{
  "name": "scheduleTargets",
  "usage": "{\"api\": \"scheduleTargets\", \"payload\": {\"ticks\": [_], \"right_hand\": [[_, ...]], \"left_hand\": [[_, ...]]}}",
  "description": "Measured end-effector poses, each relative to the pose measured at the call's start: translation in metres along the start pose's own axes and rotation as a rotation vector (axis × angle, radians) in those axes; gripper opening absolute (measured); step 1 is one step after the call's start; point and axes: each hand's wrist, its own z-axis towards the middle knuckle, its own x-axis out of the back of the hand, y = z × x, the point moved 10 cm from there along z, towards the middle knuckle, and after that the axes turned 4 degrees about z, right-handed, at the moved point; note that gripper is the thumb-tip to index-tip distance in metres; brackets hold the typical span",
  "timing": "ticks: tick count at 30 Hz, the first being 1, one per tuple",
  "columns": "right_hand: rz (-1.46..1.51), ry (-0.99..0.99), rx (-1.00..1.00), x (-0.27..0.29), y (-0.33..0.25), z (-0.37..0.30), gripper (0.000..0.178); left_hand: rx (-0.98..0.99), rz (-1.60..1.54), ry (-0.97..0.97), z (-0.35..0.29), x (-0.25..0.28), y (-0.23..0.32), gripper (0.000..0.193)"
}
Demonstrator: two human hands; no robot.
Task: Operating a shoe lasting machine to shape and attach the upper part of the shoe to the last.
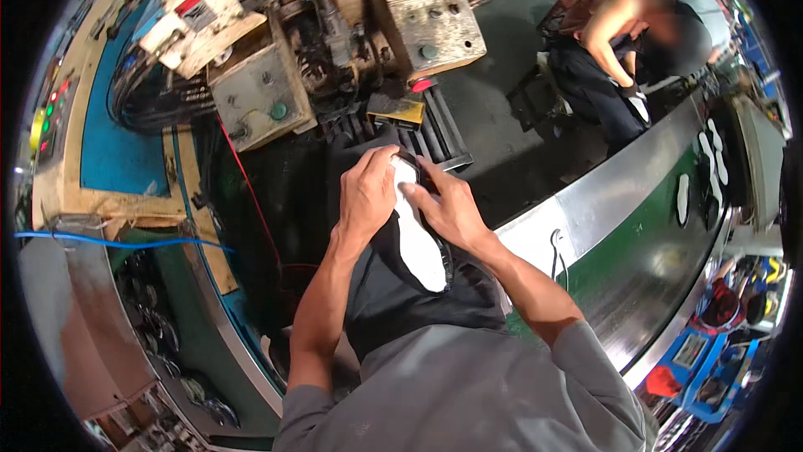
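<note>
A black shoe (422, 253) with a white, sole-shaped face turned up lies lengthwise over my lap, its narrower end pointing away from me. My left hand (366, 193) is closed around the left side of its far end. From the right, my right hand (452, 208) grips the same end, with the thumb pressed on the white face. The near end of the shoe rests against my dark trousers (381, 301). Most fingers of both hands are hidden beneath or behind the shoe.
Ahead stands a worn machine with two control boxes (266, 92) (435, 30). On my right runs a green conveyor (619, 251) carrying several white-faced shoes (683, 197). Dark shoes (159, 326) line a belt at left. Another person (598, 59) sits far right, holding a shoe.
</note>
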Motion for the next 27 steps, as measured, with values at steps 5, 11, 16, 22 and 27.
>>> {"api": "scheduleTargets", "payload": {"ticks": [5, 11, 16, 22, 27], "right_hand": [[-0.095, -0.117, 0.264, -0.017, -0.019, 0.019, 0.047], [-0.036, -0.119, -0.025, -0.02, 0.014, 0.022, 0.061], [0.011, 0.036, -0.044, -0.027, 0.028, 0.01, 0.075], [0.061, 0.076, -0.03, -0.027, 0.038, 0.009, 0.072], [0.486, 0.043, -0.149, -0.033, 0.083, 0.009, 0.066]], "left_hand": [[0.078, -0.022, 0.049, -0.016, 0.015, -0.022, 0.027], [0.117, -0.055, 0.027, -0.017, 0.0, -0.029, 0.028], [0.078, -0.143, 0.065, -0.016, -0.016, -0.031, 0.034], [0.094, -0.138, 0.087, -0.019, -0.026, -0.032, 0.038], [0.529, -0.958, 0.077, -0.047, -0.078, -0.083, 0.046]]}}
